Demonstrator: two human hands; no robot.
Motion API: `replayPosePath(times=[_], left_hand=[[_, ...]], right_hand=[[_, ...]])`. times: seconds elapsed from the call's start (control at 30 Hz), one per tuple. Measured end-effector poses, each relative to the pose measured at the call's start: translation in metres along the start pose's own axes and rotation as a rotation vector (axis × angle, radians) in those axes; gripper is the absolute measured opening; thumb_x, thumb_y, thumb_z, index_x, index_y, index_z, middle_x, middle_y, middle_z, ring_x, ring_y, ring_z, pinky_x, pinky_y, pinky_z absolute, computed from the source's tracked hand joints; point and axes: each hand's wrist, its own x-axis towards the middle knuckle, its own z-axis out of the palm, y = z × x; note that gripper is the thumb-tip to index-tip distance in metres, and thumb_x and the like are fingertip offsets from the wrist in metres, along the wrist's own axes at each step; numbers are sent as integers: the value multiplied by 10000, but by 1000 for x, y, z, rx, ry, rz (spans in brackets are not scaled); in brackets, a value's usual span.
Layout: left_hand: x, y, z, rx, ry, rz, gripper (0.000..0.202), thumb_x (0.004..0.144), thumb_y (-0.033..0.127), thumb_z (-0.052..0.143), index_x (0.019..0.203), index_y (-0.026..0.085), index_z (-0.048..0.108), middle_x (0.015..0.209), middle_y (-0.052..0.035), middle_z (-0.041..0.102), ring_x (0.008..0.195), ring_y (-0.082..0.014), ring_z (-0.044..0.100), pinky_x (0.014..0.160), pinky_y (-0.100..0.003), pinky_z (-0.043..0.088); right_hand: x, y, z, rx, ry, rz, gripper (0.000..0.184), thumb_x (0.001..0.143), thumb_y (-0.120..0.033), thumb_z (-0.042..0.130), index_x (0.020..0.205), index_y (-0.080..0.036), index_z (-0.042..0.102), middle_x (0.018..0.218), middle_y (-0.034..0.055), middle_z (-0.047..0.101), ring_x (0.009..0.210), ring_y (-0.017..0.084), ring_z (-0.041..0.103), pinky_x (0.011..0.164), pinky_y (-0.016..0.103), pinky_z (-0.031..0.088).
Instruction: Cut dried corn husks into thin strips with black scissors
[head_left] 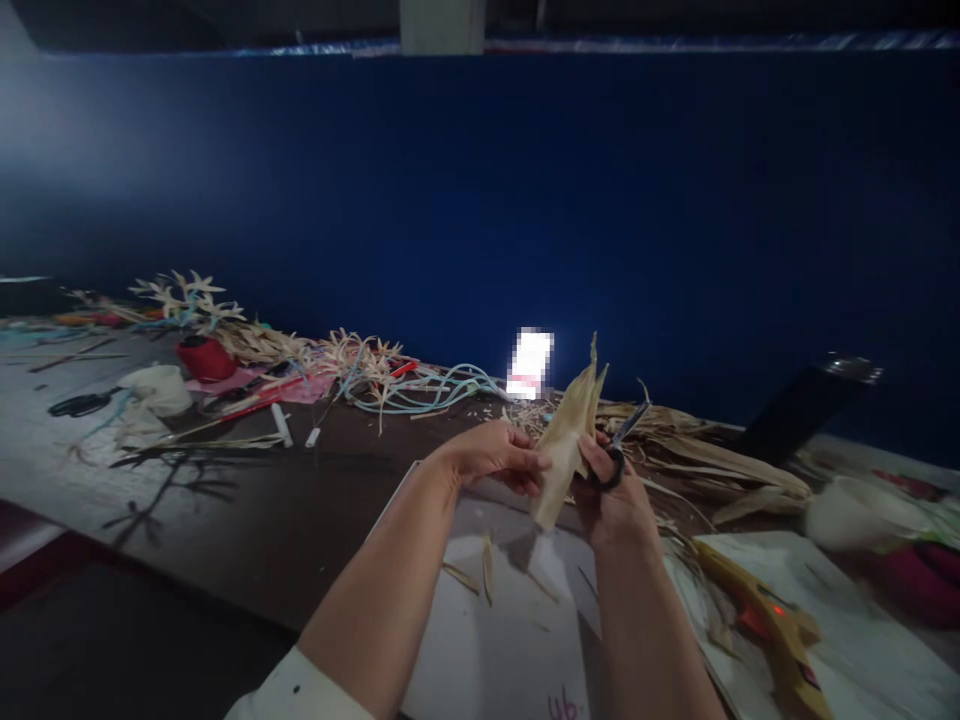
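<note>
A pale dried corn husk stands roughly upright between my hands, its pointed tips up. My left hand pinches its left edge between thumb and fingers. On the other side, my right hand has a pair of scissors hooked in the fingers, blades pointing up and away. The thumb and fingers of that hand also press on the husk. Below them lies a white board with thin husk scraps on it.
Dried husks are heaped behind my right hand. A yellow glue gun with a red light lies at right. Leftward are light-blue cords, husk flowers, a red spool, white tape and black-handled scissors. A lit phone stands behind.
</note>
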Motion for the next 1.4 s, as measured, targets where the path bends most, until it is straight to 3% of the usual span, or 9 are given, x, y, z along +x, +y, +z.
replayPosePath(times=[0.23,0.37,0.5,0.67,0.87,0.97,1.17,1.4], left_hand=[[6,-4,14,-16,-38,6,349,535,335,758,775,98,670,610,-20,586,484,-60,499,482,-195,401],[12,-8,22,-106,14,96,286,541,311,751,692,93,646,572,4,533,466,-37,442,429,-167,323],[16,-7,21,-226,101,123,250,577,306,717,680,95,633,508,20,495,393,-13,334,379,-172,195],[20,-4,10,-379,440,221,225,580,292,692,662,112,586,415,60,414,342,-11,242,371,-184,124],[25,-4,-8,-398,881,337,235,593,318,658,577,135,512,361,85,329,321,-22,232,360,-186,132],[22,0,-12,-420,995,425,235,590,321,657,573,132,518,373,89,325,338,-20,240,375,-179,173],[18,2,-11,-358,1001,481,244,604,347,643,580,131,533,399,87,319,372,-25,248,404,-178,213],[24,-7,-12,-256,1010,436,292,603,407,635,572,145,511,403,79,317,382,-38,243,390,-188,186]], right_hand=[[2,6,-4,-38,11,-37,295,619,-234,740,879,-184,612,727,-17,644,556,98,582,411,170,433],[3,6,-5,-37,-42,-46,294,643,-274,725,893,-185,600,750,-10,644,591,115,593,470,203,471],[4,6,-5,-87,-17,-19,375,621,-361,729,927,-187,598,719,-7,638,543,115,577,401,194,433],[-1,6,-1,-194,17,31,420,646,-454,689,974,-205,609,715,-6,635,538,76,544,374,136,362],[-12,9,7,-526,-151,53,460,651,-462,680,1014,-186,632,671,10,623,545,90,523,422,160,352],[-15,9,12,-601,-228,92,463,599,-420,727,980,-167,659,637,7,615,552,103,522,511,202,403],[-18,8,16,-687,-311,129,456,581,-385,732,973,-159,677,563,-11,588,506,103,491,488,219,369],[-15,14,14,-661,-265,137,483,573,-380,742,988,-143,675,544,-5,583,485,109,503,476,231,387]])
